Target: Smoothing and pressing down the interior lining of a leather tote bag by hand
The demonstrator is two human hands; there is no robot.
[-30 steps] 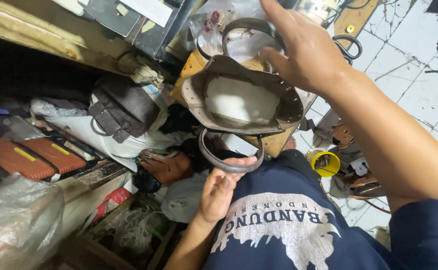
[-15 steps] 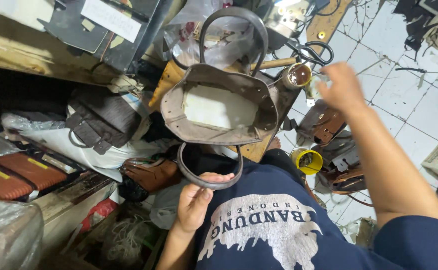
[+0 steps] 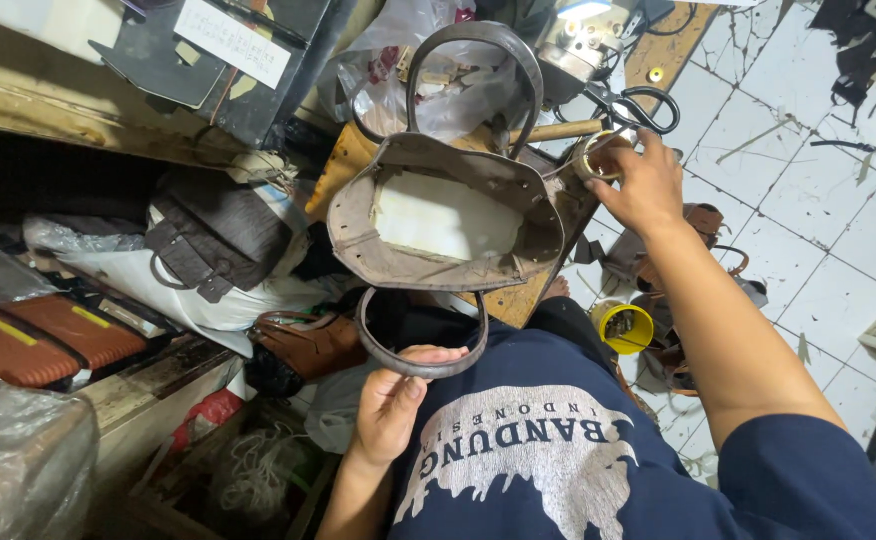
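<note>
A brown bag [image 3: 445,215] is propped open at centre, white lining showing. Its lower handle [image 3: 421,352] is pinched by the curled fingers of the left hand [image 3: 390,405]. Further right, a small tin [image 3: 598,155] is gripped by the right hand [image 3: 646,185], beside scissors [image 3: 638,105].

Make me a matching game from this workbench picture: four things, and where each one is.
Things:
1. grey-brown bag
2. scissors
3. yellow tub
4. near handle

Places:
A. down on the tiled floor
B. held by the left hand
C. open on the bench, pale lining showing
D. at the bench's far end, past the right hand

Pairs: 1-C, 2-D, 3-A, 4-B
</note>
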